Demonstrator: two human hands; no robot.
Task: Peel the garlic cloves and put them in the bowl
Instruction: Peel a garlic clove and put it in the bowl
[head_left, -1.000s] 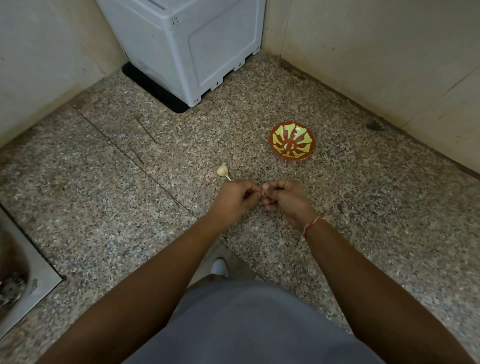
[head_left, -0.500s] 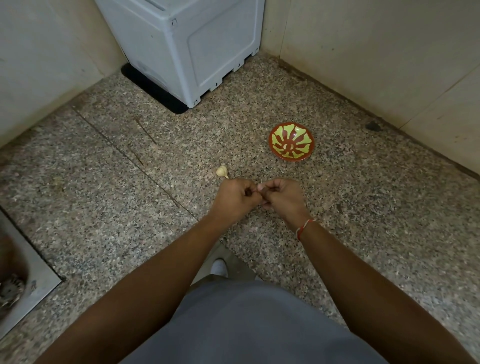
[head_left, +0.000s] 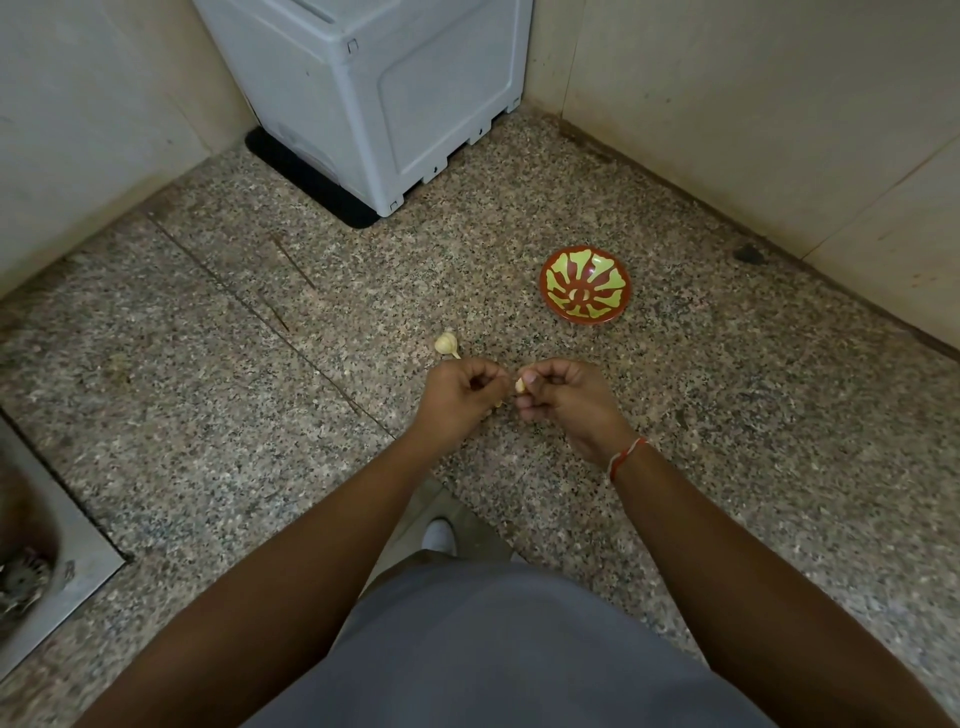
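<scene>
Fingers (head_left: 535, 375) of the right hand (head_left: 563, 400) pinch a pale garlic clove (head_left: 519, 385), so the curled left hand (head_left: 457, 397) can pull skin off; what it holds is hidden. Farther off sits the garlic bulb (head_left: 446, 343). Farthest, the bowl (head_left: 585, 291) waits; nothing shows inside.

A speckled grey-and-brown granite floor (head_left: 727, 426) fills most of the view, crossed by a thin dark joint line running diagonally on the left. In the far corner stands a pale grey moulded plastic box-shaped appliance (head_left: 374, 98) on a black mat (head_left: 306, 182). Plain beige tiled walls (head_left: 753, 104) meet behind it. At the lower left edge sits a steel floor drain plate (head_left: 57, 561).
</scene>
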